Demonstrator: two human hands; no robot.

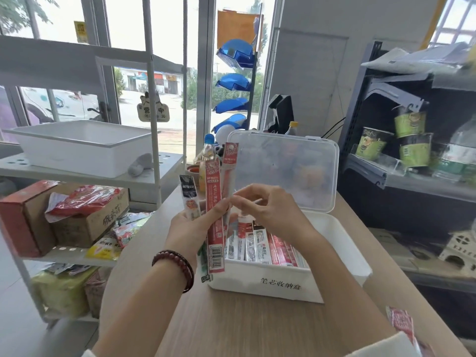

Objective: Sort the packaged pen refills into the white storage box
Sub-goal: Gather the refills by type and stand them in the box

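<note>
My left hand [192, 226] holds a fan of long refill packs upright above the wooden table: a red pack [214, 215], a second red-and-clear pack [228, 176] behind it, and a black-topped pack [190, 197] on the left. My right hand [268, 210] pinches the second red pack near its middle with thumb and fingertips. Just behind and below both hands stands the white storage box [270, 282], its clear lid [286, 171] raised. Several refill packs [260, 244] stand in a row inside the box.
The wooden table [244, 328] has a red pack [401, 323] near its right front edge. A bottle [208, 150] stands behind the hands. At the left, a white rack holds a tray [79, 145] and cardboard boxes [64, 217]. A dark shelf [412, 155] with cups is at the right.
</note>
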